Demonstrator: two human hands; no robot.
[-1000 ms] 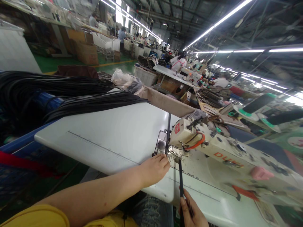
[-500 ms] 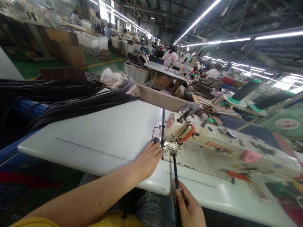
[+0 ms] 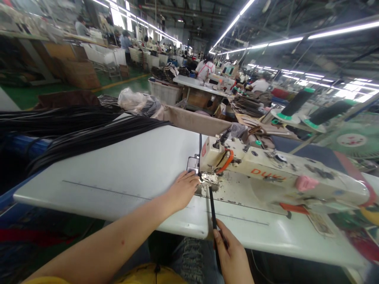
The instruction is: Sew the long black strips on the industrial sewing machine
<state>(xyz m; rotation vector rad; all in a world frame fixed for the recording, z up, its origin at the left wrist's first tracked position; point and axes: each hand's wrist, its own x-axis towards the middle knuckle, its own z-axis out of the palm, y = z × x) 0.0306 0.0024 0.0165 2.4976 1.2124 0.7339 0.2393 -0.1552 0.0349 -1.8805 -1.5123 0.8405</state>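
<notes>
A cream sewing machine [image 3: 242, 165] stands on the white table, and a black strap [image 3: 212, 207] runs from under its presser foot [image 3: 209, 178] down past the table's front edge. My right hand [image 3: 232, 252] is closed around this strap near the edge, thumb on top. My left hand [image 3: 184, 189] lies flat just left of the presser foot, fingers stretched out at a small metal guide plate [image 3: 192, 165]. Behind the machine head, a stretch of black strap [image 3: 200, 144] shows. The needle point is too small to make out.
A thick bundle of black straps [image 3: 97, 136] lies across the table's [image 3: 118, 169] back left. Beyond it are a plastic-wrapped bundle [image 3: 136, 103] and a beige bin [image 3: 195, 120]. Thread cones [image 3: 296, 104] stand at right, near a fan [image 3: 351, 140]. A co-worker [image 3: 205, 70] sits farther back.
The whole view has shifted slightly, so the machine and table appear farther left. My right hand still grips the strap, and my left hand stays flat beside the presser foot.
</notes>
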